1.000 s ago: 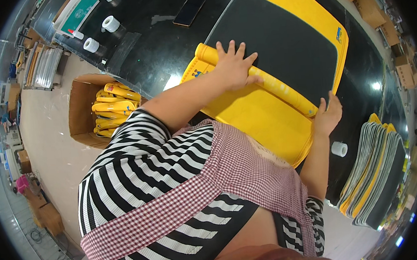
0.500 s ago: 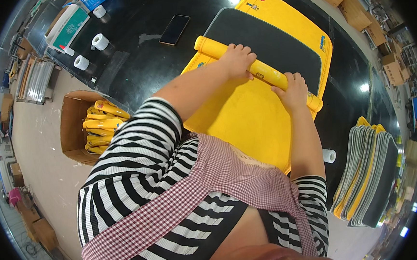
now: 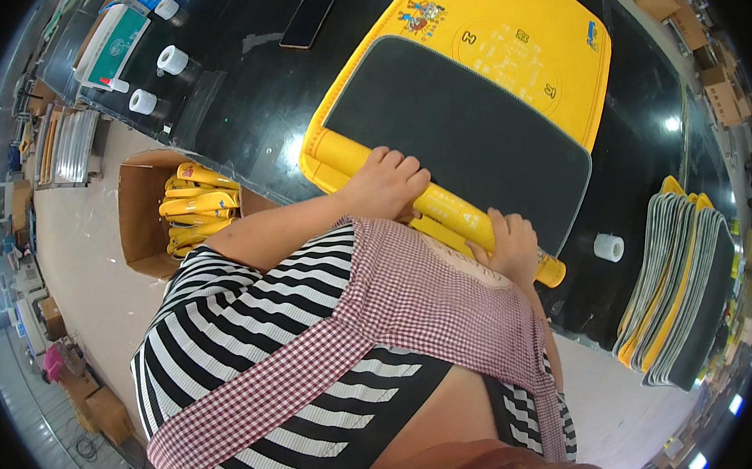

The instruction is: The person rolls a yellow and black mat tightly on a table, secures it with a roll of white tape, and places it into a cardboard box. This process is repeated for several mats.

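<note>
A yellow mat [image 3: 545, 27] printed with cartoon figures lies on the black table. Over its near part spreads a dark-backed mat [image 3: 463, 111], whose near end is coiled into a yellow roll [image 3: 448, 205]. My left hand [image 3: 387, 186] is closed over the roll left of its middle. Toward the roll's right end, my right hand [image 3: 512, 247] grips it with curled fingers. The roll lies close against my checked apron, which hides part of the yellow surface beneath it.
A phone [image 3: 307, 21] lies on the table [image 3: 235, 96]. White tape rolls [image 3: 173, 59] stand at the left, another [image 3: 608, 247] at the right. Stacked mats [image 3: 672, 288] sit at the right edge. A cardboard box [image 3: 138, 218] holding yellow rolled mats is at the left.
Both hands have drawn the roll toward my body. More of the dark backing and of the printed mat shows behind it, and the flat yellow area in front is mostly covered.
</note>
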`<move>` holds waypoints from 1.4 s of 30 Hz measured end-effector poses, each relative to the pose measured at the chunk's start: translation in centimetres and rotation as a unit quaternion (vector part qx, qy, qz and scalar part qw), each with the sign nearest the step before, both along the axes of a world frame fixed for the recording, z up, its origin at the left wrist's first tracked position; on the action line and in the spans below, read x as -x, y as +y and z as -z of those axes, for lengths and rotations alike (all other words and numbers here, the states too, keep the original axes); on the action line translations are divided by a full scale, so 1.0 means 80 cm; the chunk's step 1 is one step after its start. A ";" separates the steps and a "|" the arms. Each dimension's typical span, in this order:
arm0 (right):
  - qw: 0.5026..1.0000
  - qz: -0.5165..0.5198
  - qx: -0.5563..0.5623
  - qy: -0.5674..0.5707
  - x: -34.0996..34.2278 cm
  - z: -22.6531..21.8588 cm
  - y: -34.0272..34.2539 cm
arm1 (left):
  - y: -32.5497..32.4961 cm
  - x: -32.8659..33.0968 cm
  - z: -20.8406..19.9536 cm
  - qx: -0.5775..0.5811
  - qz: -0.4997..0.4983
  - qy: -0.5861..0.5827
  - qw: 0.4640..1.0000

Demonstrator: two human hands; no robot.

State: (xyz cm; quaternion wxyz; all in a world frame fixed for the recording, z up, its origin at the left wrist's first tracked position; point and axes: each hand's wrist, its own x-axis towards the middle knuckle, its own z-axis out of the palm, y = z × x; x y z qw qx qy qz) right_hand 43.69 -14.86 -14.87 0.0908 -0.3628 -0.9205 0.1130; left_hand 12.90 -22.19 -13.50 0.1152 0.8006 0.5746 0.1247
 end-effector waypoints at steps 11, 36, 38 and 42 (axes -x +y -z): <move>0.953 0.263 0.045 0.145 -0.122 0.018 -0.046 | -0.058 0.113 -0.002 0.056 -0.370 -0.058 0.925; 0.958 0.267 -0.106 -0.008 -0.078 0.021 0.107 | 0.052 -0.025 0.004 -0.062 -0.071 0.043 0.995; 0.965 0.228 -0.108 0.069 -0.060 0.008 0.124 | 0.122 -0.016 0.003 0.020 -0.082 0.082 0.993; 0.987 0.081 -0.126 0.056 0.028 0.008 0.101 | 0.220 0.012 0.013 -0.047 -0.106 0.075 0.990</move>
